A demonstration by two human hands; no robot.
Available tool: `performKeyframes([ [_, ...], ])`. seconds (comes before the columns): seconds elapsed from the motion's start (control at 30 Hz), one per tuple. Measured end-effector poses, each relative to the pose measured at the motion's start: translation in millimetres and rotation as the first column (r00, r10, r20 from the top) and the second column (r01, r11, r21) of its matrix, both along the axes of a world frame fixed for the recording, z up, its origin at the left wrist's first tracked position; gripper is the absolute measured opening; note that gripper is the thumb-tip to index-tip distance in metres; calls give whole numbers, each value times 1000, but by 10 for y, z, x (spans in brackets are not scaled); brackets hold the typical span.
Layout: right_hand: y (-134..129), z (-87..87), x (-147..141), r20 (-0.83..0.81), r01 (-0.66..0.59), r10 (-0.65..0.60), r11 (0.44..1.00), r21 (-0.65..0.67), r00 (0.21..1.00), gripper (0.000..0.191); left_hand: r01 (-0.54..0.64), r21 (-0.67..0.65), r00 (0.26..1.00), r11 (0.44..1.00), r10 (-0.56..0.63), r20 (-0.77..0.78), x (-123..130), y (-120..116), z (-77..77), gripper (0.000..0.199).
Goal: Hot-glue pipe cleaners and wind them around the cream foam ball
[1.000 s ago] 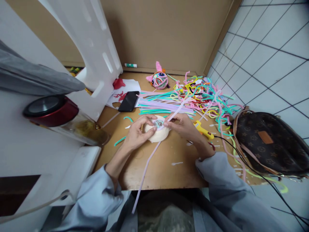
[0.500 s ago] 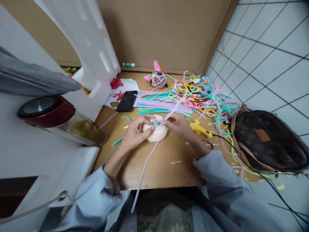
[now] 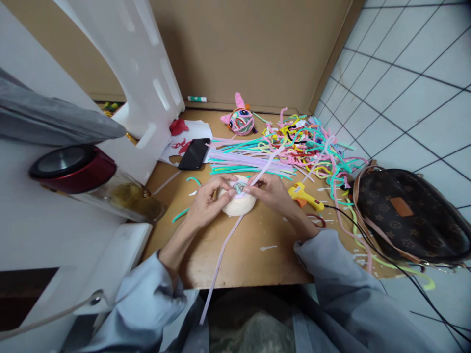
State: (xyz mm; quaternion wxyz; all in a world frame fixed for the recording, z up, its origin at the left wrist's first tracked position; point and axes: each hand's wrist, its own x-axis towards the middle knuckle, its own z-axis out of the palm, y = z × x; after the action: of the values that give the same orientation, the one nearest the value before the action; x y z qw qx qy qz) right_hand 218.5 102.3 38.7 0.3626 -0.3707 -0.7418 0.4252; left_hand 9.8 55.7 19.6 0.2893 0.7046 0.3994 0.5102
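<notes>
A: Quickly, what do the 2 hands hold?

B: Left hand [image 3: 207, 206] cups the cream round foam ball [image 3: 237, 205] from its left side, fingers curled on it, pinning it to the brown wooden counter [image 3: 253, 250] so it likely can't roll. Right hand [image 3: 274, 192] pinches the long lilac pipe cleaner [image 3: 221, 260] at the top of the ball, fingertips closed tight right beside a small printed round patch [image 3: 240, 187].

A: Why the grip that close?

B: My guess: a pinch at the contact spot keeps the fuzzy wire pressed on the curve. Its free tail runs down across the counter and hangs off the front edge, the other end goes up toward the pile.

A: Surroundings?

B: Yellow glue gun [image 3: 306, 195] lies just beside the right wrist, its black cord [image 3: 371, 250] trailing past the brown patterned handbag [image 3: 408, 215]. Tangled multicoloured pipe cleaner pile [image 3: 294, 147] sits behind the hands, straight lilac and teal bundle in front of it. Finished pink-eared wrapped ball toy [image 3: 242, 120] at the back, black phone [image 3: 195, 153] on white paper, red-lidded glass jar [image 3: 91, 181] to the left.

A: Anything blocking?

B: Glue gun and cord crowd the right forearm; loose teal bits lie near the left hand.
</notes>
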Motion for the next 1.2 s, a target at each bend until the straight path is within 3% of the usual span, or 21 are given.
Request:
performKeyframes([
  [0.3,-18,-20,-23,-7,43,-43,999,32,999,35,21,8,1000,1000,-21,20,-18,12,-25,6],
  [0.73,-23,-18,-33,40,71,-76,991,112,996,15,24,24,999,999,-24,22,-12,26,-52,10],
  [1.2,-20,1,-30,54,48,-53,995,93,997,26,44,-12,999,999,-44,21,-26,5,-10,14],
])
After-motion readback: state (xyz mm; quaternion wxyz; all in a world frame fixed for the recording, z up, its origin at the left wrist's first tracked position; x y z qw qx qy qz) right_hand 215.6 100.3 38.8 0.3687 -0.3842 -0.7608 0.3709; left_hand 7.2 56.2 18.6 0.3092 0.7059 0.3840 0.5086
